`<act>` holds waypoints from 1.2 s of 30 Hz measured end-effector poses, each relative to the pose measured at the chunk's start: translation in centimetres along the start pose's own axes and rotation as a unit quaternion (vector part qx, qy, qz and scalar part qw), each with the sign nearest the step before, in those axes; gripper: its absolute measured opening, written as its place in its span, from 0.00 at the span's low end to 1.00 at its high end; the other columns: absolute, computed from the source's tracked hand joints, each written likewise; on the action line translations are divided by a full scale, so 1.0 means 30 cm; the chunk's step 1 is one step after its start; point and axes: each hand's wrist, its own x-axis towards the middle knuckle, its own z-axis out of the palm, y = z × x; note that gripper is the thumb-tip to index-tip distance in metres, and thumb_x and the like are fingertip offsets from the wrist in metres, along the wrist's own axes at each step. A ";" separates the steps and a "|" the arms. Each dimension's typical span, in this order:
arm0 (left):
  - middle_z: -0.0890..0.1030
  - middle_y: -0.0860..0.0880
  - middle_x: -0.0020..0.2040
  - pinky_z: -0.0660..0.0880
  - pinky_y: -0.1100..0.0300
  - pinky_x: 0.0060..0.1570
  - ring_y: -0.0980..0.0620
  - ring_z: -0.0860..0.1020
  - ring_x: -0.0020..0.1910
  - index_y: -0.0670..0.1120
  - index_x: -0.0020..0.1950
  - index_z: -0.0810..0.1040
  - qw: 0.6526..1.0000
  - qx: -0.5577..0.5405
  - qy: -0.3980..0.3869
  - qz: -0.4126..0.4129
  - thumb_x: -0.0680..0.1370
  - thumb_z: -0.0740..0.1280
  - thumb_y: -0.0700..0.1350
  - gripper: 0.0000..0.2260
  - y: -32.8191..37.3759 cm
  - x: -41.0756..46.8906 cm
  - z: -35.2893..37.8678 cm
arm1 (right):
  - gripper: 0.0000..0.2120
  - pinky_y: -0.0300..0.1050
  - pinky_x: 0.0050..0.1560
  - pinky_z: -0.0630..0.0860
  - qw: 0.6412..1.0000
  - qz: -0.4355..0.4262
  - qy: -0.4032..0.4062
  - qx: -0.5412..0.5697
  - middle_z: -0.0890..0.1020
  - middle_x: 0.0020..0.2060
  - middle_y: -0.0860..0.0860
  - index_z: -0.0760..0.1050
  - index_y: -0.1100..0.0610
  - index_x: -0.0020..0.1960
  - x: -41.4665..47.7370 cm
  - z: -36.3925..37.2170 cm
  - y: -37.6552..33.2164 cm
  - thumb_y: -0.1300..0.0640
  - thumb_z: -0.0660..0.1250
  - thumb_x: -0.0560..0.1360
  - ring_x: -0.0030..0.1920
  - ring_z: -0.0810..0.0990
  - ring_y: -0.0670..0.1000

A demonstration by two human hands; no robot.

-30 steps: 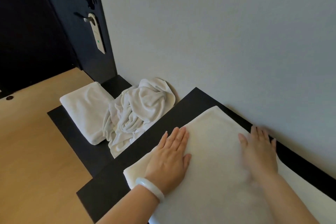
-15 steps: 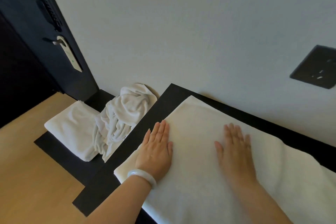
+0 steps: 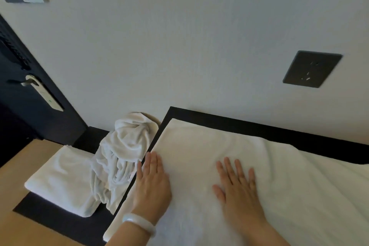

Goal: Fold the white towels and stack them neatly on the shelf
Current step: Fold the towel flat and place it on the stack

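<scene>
There is only one camera, and it sits on the person's head. It looks forward and down, close over the black shelf and up the grey wall behind it. The left hand and right hand lie low in the view, very near. The door at the far left seems to lean, maybe from the wide lens.

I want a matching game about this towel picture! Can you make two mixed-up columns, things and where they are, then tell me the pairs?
Things:
1. folded towel
2. crumpled towel
3. flat towel
4. white bracelet

Places:
A. under the left hand and right hand
B. worn just behind the left hand
C. farthest left, on the low dark shelf
D. heaped against the wall

Pairs: 1-C, 2-D, 3-A, 4-B.
</scene>
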 end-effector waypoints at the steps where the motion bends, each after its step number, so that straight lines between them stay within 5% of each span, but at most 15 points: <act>1: 0.76 0.38 0.67 0.50 0.46 0.71 0.39 0.74 0.67 0.34 0.66 0.75 0.999 0.002 -0.005 0.034 0.76 0.52 0.46 0.25 0.013 0.037 0.001 | 0.34 0.64 0.69 0.53 1.000 0.002 -0.001 -0.001 0.75 0.70 0.52 0.73 0.53 0.71 0.019 -0.013 -0.016 0.40 0.37 0.82 0.71 0.64 0.57; 4: 0.69 0.43 0.74 0.54 0.46 0.75 0.43 0.67 0.73 0.40 0.72 0.70 0.991 0.001 -0.036 0.125 0.78 0.49 0.48 0.26 0.076 0.166 -0.016 | 0.34 0.61 0.69 0.52 1.000 0.003 0.025 0.005 0.78 0.66 0.52 0.77 0.53 0.67 0.099 -0.049 -0.126 0.43 0.36 0.83 0.70 0.71 0.56; 8: 0.46 0.48 0.79 0.40 0.45 0.75 0.45 0.47 0.79 0.50 0.80 0.50 0.981 0.020 -0.054 0.183 0.77 0.37 0.56 0.31 0.078 0.306 0.011 | 0.26 0.59 0.68 0.56 1.000 -0.014 0.019 0.019 0.76 0.68 0.51 0.76 0.54 0.68 0.192 -0.030 -0.254 0.45 0.50 0.79 0.69 0.73 0.53; 11: 0.60 0.44 0.78 0.50 0.45 0.72 0.43 0.60 0.76 0.52 0.78 0.61 0.985 0.006 -0.038 0.168 0.80 0.46 0.60 0.28 0.054 0.331 0.053 | 0.31 0.55 0.73 0.50 0.999 0.015 -0.021 0.019 0.67 0.75 0.50 0.67 0.53 0.75 0.194 -0.014 -0.091 0.39 0.46 0.79 0.75 0.66 0.51; 15: 0.59 0.43 0.78 0.51 0.44 0.72 0.43 0.58 0.77 0.53 0.79 0.60 0.987 -0.020 -0.018 0.160 0.80 0.46 0.61 0.28 0.058 0.333 0.083 | 0.42 0.48 0.77 0.38 0.976 0.217 -0.008 -0.015 0.45 0.80 0.48 0.43 0.51 0.81 0.123 -0.085 0.298 0.34 0.27 0.70 0.79 0.42 0.47; 19: 0.54 0.43 0.80 0.48 0.43 0.74 0.42 0.53 0.78 0.53 0.80 0.55 0.987 -0.033 -0.025 0.154 0.79 0.43 0.62 0.30 0.057 0.341 0.093 | 0.32 0.58 0.77 0.35 0.960 0.271 -0.040 -0.052 0.43 0.80 0.51 0.41 0.54 0.81 0.143 -0.153 0.250 0.40 0.37 0.81 0.79 0.40 0.50; 21: 0.51 0.44 0.80 0.46 0.43 0.75 0.43 0.50 0.79 0.54 0.80 0.52 0.987 -0.035 -0.032 0.150 0.78 0.40 0.63 0.31 0.058 0.338 0.089 | 0.29 0.57 0.76 0.35 0.984 0.179 0.001 -0.022 0.49 0.80 0.53 0.48 0.55 0.80 0.157 -0.117 0.060 0.44 0.43 0.83 0.80 0.47 0.52; 24: 0.45 0.45 0.80 0.40 0.44 0.75 0.44 0.44 0.79 0.55 0.80 0.46 0.987 -0.040 -0.042 0.150 0.76 0.36 0.64 0.33 0.055 0.337 0.080 | 0.28 0.57 0.73 0.50 1.000 0.002 -0.002 0.007 0.64 0.76 0.52 0.63 0.53 0.77 0.099 -0.021 -0.130 0.43 0.48 0.81 0.76 0.63 0.53; 27: 0.44 0.45 0.81 0.40 0.44 0.76 0.44 0.42 0.79 0.55 0.80 0.43 0.987 -0.034 -0.038 0.152 0.75 0.34 0.64 0.34 0.055 0.336 0.079 | 0.34 0.50 0.77 0.43 0.994 0.109 -0.014 0.015 0.54 0.79 0.48 0.53 0.50 0.80 0.015 -0.050 0.068 0.38 0.38 0.78 0.79 0.52 0.48; 31: 0.45 0.45 0.81 0.41 0.44 0.76 0.44 0.43 0.79 0.55 0.80 0.43 0.986 -0.014 -0.037 0.159 0.75 0.32 0.63 0.34 0.058 0.333 0.066 | 0.41 0.53 0.78 0.42 0.957 0.282 -0.026 -0.068 0.51 0.80 0.53 0.48 0.53 0.80 -0.108 -0.133 0.344 0.38 0.27 0.72 0.79 0.46 0.51; 34: 0.43 0.45 0.81 0.40 0.43 0.75 0.43 0.41 0.79 0.53 0.80 0.43 0.987 -0.020 -0.072 0.139 0.80 0.38 0.61 0.29 0.079 0.322 0.034 | 0.43 0.54 0.76 0.33 0.962 0.265 -0.034 -0.059 0.47 0.80 0.53 0.45 0.55 0.81 -0.103 -0.140 0.213 0.40 0.25 0.70 0.79 0.42 0.52; 36: 0.44 0.44 0.80 0.38 0.41 0.75 0.41 0.41 0.79 0.50 0.80 0.46 0.987 -0.054 -0.082 0.127 0.82 0.39 0.58 0.27 0.116 0.255 -0.003 | 0.39 0.54 0.75 0.35 0.979 0.202 0.002 -0.032 0.54 0.79 0.55 0.52 0.59 0.80 -0.094 -0.119 0.058 0.41 0.33 0.75 0.79 0.49 0.53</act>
